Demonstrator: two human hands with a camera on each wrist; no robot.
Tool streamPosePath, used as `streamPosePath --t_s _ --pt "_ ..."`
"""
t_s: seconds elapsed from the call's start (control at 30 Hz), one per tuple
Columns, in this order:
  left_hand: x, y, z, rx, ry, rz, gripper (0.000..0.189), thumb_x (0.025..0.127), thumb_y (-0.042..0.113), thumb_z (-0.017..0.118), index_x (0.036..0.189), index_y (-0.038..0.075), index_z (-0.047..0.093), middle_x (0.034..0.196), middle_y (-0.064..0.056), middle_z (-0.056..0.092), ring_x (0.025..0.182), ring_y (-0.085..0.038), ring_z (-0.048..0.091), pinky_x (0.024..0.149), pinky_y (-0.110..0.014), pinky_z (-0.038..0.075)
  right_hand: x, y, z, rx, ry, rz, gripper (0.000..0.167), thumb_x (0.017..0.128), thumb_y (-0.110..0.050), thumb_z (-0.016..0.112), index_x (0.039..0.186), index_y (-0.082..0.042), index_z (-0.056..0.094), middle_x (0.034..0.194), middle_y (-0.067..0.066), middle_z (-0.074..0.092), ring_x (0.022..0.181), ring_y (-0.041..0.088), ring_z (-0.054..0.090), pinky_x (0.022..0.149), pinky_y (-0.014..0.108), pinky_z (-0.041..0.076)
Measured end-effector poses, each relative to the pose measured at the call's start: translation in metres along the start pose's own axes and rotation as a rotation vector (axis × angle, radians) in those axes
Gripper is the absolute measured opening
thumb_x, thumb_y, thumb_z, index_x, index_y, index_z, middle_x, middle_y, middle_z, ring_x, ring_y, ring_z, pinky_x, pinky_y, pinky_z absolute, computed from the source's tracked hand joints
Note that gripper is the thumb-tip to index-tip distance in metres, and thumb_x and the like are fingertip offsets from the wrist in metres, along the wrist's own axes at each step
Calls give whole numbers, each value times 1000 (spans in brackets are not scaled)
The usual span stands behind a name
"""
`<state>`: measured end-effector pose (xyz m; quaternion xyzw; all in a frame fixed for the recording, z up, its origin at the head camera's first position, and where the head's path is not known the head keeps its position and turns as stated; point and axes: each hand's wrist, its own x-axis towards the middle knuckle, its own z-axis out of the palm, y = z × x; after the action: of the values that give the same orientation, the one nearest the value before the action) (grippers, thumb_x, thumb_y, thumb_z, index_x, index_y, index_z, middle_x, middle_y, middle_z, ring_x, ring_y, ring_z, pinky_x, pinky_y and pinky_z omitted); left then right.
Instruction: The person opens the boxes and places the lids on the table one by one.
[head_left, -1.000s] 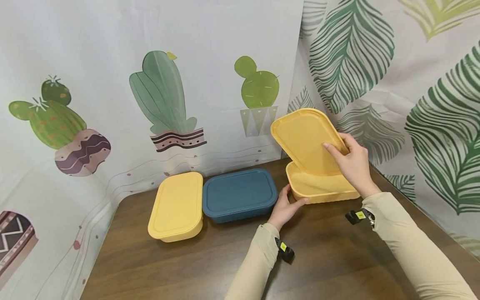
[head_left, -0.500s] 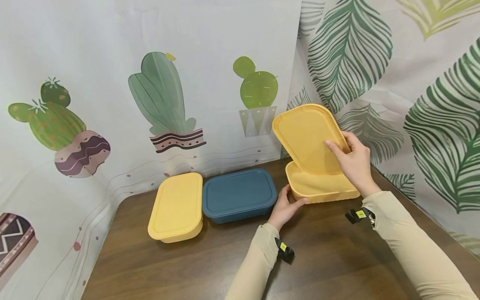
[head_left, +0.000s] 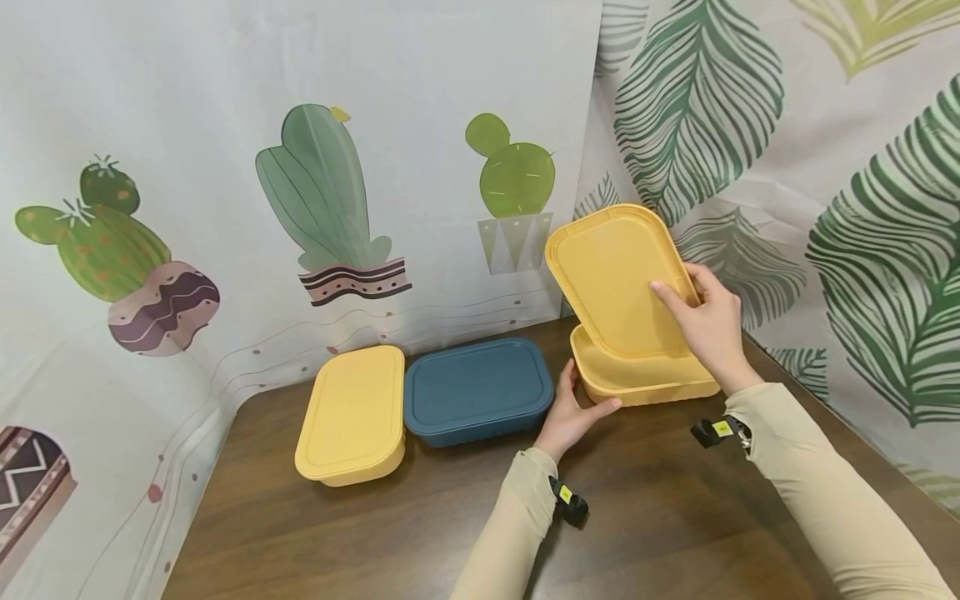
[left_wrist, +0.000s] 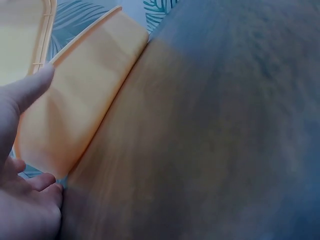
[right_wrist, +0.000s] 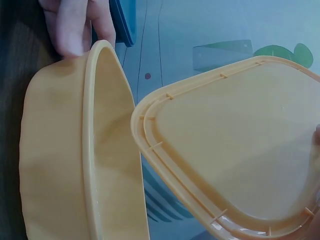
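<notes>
At the back right of the table an uncovered yellow food container (head_left: 652, 393) stands upright. My left hand (head_left: 567, 423) holds its near left corner, thumb along the front wall and fingers round the left side. My right hand (head_left: 711, 325) grips a yellow lid (head_left: 618, 279) by its right edge, thumb on the ribbed underside and the other fingers hidden behind. The lid is tilted up steeply over the container, its underside facing me. In the right wrist view the lid's ridged rim (right_wrist: 172, 165) overlaps the container's opening (right_wrist: 115, 140).
A lidded blue container (head_left: 480, 387) stands just left of my left hand. Beside it is a lidded yellow container (head_left: 352, 412). The brown wooden table (head_left: 315, 542) meets printed cloth walls behind and at the right.
My right hand has raised the lid slightly and tilted it more upright. The left hand's fingers have shifted a little at the container's corner; the other containers stay put.
</notes>
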<state>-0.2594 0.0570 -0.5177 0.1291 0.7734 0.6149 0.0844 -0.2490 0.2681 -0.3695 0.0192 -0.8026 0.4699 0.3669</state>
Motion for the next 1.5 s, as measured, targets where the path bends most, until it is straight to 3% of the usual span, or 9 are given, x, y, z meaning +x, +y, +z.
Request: streamPosePath --t_s 0.2,0.37,0.67,1.1,1.5 --pt "0 0 -2 -8 -26 48 106 81 49 83 161 36 15 156 6 34 141 -9 35 115 -41 30 0 1 -3 12 14 13 40 90 -37 77 120 -11 69 98 -4 73 73 -4 64 58 12 49" --pt "-1 -1 -2 61 -8 39 96 83 59 77 160 42 22 156 2 33 139 -16 39 112 -44 35 0 0 -5 13 3 33 41 90 -39 77 120 -11 69 93 -15 70 70 -5 64 56 12 49" --pt "1 -2 4 116 61 63 84 90 57 70 158 40 24 155 -4 37 138 -24 43 111 -46 38 0 -1 -7 12 -10 40 42 91 -40 76 120 -11 68 91 -17 70 70 -3 65 56 13 50" --pt "7 10 6 88 87 23 83 88 53 74 156 30 32 151 -2 43 139 -18 41 111 -44 36 4 -2 -7 36 -12 39 41 90 -37 77 119 -9 69 87 -26 67 69 -3 65 55 13 50" --pt "16 10 10 127 150 32 82 87 53 74 155 29 35 147 -1 49 136 -19 44 110 -42 39 5 -3 -9 26 -28 78 43 90 -39 77 121 -10 68 83 -31 64 68 -4 65 55 14 50"
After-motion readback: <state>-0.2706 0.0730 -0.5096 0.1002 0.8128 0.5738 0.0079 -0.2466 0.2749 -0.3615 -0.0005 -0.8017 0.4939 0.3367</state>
